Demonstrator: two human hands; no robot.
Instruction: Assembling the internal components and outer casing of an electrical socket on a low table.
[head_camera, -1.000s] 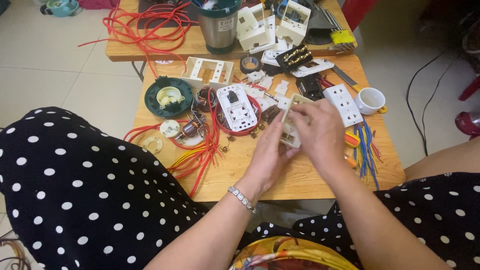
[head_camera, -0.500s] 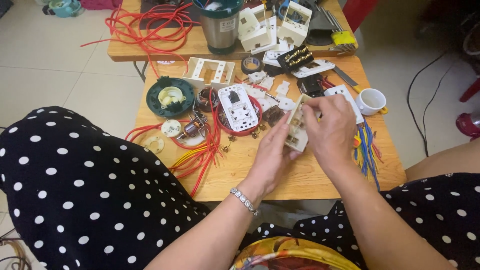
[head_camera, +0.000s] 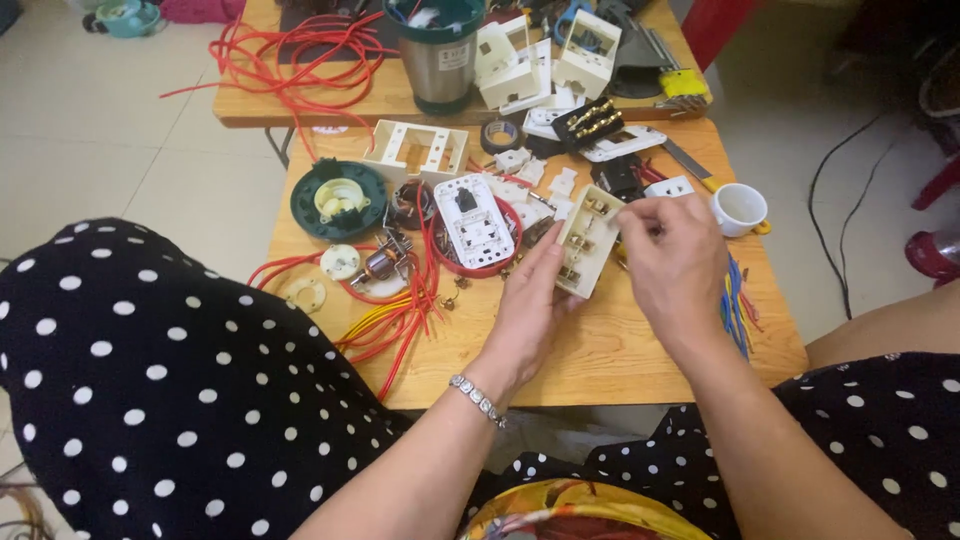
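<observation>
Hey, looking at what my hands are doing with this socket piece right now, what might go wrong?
The cream socket module is pinched only at its lower edge by the left hand while the right hand works its top, so it may slip. Small screws lie loose near the table edge and could roll off. The white cup sits close by the right hand and might get knocked.

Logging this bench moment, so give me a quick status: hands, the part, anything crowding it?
Left hand props cream socket body from below. Right hand pinches at its upper edge. Loose screws and red wires lie close beside, none touching it.
</observation>
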